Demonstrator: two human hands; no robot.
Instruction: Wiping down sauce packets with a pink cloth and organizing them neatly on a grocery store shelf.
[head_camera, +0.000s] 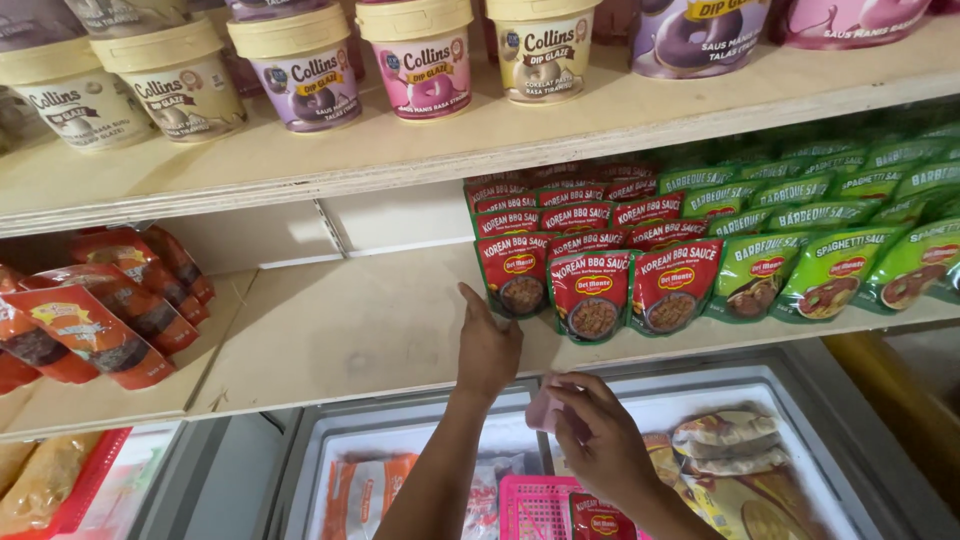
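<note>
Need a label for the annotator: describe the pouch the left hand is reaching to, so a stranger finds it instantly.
Start at the wooden shelf below the row of tubs. On it stand rows of red sauce pouches, then green ones to their right. The target red pouch is the front one at the far left end of the red rows, beside bare shelf, right by the left hand.

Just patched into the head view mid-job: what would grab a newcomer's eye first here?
Probably the red sauce pouches packed in rows on the middle wooden shelf, with green sauce pouches beside them on the right. The left hand reaches up to the shelf edge just left of the red rows, while the right hand holds something small and pink over the chest freezer. Lidded tubs line the top shelf.
</note>
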